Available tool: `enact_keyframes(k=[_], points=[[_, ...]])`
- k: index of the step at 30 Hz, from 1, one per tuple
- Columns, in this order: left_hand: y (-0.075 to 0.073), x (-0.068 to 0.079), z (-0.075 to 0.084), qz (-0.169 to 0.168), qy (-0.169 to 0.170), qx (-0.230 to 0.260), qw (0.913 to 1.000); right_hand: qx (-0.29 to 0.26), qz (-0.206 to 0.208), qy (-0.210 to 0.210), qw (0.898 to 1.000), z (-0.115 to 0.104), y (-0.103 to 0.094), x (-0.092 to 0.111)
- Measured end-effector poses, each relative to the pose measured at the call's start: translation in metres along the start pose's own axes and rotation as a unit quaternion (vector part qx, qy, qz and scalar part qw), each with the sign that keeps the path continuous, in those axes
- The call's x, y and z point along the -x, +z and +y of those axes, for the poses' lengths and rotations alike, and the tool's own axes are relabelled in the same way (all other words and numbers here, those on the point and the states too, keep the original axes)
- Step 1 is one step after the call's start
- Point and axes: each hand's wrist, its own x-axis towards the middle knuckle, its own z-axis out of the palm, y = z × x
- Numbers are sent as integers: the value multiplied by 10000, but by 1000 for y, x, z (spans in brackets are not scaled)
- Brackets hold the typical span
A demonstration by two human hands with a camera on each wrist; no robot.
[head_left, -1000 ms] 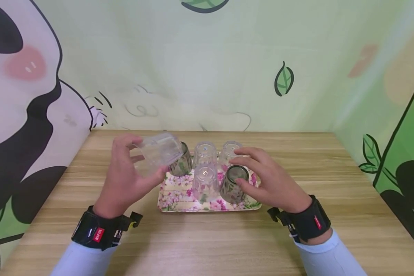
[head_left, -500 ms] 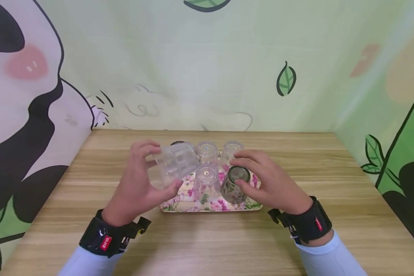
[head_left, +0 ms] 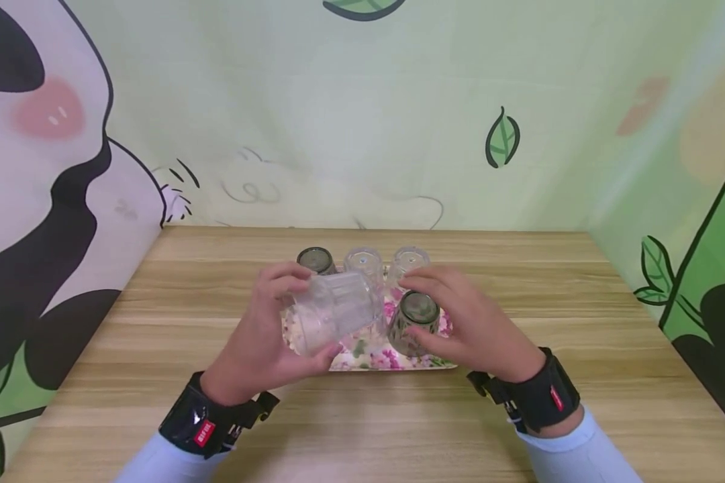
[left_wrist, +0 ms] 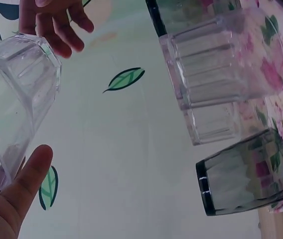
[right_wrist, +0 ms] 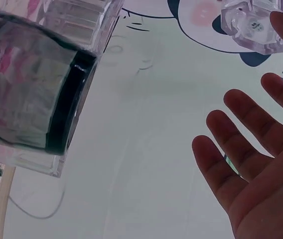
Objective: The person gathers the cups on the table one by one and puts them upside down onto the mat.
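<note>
My left hand grips a clear faceted cup on its side, base pointing right, above the flowered tray. In the left wrist view that cup sits between thumb and fingers. My right hand hovers beside an upside-down smoky grey glass at the tray's front right. The right wrist view shows its fingers spread apart, away from the smoky glass. A clear cup standing upside down on the tray is mostly hidden behind the held one in the head view.
Along the tray's back stand another smoky glass and two clear cups, one in the middle and one at the right, all upside down. Under the tray is a wooden table, backed by a printed cloth wall.
My left hand has carried the clear cup rightward and a little toward me, over the tray, turning its base further right. My right hand has barely moved, still beside the front smoky glass.
</note>
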Motion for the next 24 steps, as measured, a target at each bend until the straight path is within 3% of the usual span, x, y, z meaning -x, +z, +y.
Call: enact_keyframes(k=[12,24], points=[[13,0,10,95,425,470,9979,-124,145,-441,9988,-11,8,-4],[21,-1,14,154,896,504,9946,-322,310,-719,9964,-15,12,-3]])
